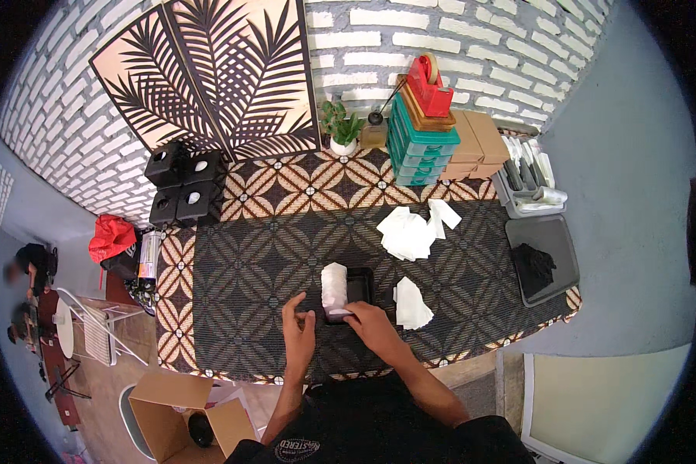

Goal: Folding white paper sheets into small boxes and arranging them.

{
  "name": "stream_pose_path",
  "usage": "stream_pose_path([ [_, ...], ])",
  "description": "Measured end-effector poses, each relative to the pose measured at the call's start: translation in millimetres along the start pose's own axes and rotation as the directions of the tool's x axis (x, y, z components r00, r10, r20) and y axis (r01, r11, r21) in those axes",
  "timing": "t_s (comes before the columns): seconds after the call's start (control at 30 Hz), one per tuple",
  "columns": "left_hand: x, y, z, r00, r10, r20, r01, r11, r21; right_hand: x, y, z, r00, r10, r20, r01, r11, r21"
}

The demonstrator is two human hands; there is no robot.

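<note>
A row of folded white papers, like tissues or napkins (334, 286), stands along the left side of a small black open box (361, 280) on the table before me. At its near end, my right hand (373, 329) pinches a white sheet between thumb and fingers. Just left of the box, my left hand (299, 332) is open, thumb and fingers apart, holding nothing. To the right of the box lies a smaller fanned bunch of white papers (413, 304). Farther back, a larger loose pile of white papers (407, 233) spreads over the dark mat.
Black cube boxes (199, 203) stand at the back left. Behind are a potted plant (342, 131), teal drawers (419, 143) topped by a red tape dispenser (431, 87), and brown cartons (475, 143). A grey tray (568, 271) sits right. An open carton (158, 421) stands lower left.
</note>
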State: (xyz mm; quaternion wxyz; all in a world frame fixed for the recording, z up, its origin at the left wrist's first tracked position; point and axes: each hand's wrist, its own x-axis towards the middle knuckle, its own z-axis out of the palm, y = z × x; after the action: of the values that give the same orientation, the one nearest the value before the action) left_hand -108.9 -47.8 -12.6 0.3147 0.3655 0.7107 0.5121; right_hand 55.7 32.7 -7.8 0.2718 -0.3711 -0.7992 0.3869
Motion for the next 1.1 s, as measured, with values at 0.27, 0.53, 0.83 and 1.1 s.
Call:
stream_pose_path([
  [0.27,-2.2,-4.0,9.3,0.999,0.041,0.030,-0.039,0.998,-0.041,5.6,-1.7,3.5,0.993,0.116,0.025,-0.117,0.993,0.027],
  [0.53,1.9,-2.2,13.4,0.986,0.037,0.163,-0.041,0.999,0.020,-3.1,-6.8,1.9,0.964,0.226,-0.137,-0.209,0.970,0.126],
  [0.83,16.7,-14.2,21.5,0.970,0.079,0.228,-0.106,0.988,0.111,1.9,-7.8,9.4,0.969,0.245,0.043,-0.248,0.966,0.075],
  [1.1,29.3,-36.2,30.5,0.960,0.033,0.277,-0.085,0.980,0.180,18.9,17.6,33.8,0.817,0.575,0.034,-0.517,0.705,0.485],
])
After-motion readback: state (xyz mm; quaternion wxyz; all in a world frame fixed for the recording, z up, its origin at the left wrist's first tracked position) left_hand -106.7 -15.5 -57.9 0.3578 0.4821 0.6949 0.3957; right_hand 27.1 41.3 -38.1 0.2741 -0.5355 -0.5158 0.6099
